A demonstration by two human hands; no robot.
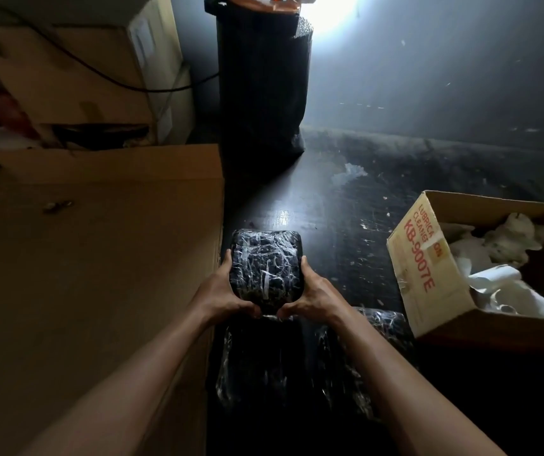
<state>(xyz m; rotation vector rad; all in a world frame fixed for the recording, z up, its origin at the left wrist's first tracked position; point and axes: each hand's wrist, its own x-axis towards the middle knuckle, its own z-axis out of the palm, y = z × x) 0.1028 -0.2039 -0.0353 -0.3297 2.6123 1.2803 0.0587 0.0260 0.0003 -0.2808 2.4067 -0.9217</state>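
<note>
A black package wrapped in clear crinkled film point(264, 264) is held between both hands over the dark floor. My left hand point(222, 294) grips its left side and lower corner, thumb under the near edge. My right hand point(310, 294) grips its right side the same way. Below the hands lie two more film-wrapped black bundles point(376, 327), side by side and partly hidden by my forearms.
A large flat cardboard box point(99, 258) fills the left. An open carton point(418, 258) with red print holds white crumpled paper at the right. A tall black roll point(260, 93) stands ahead under a bright light. More boxes point(76, 70) are stacked at the far left.
</note>
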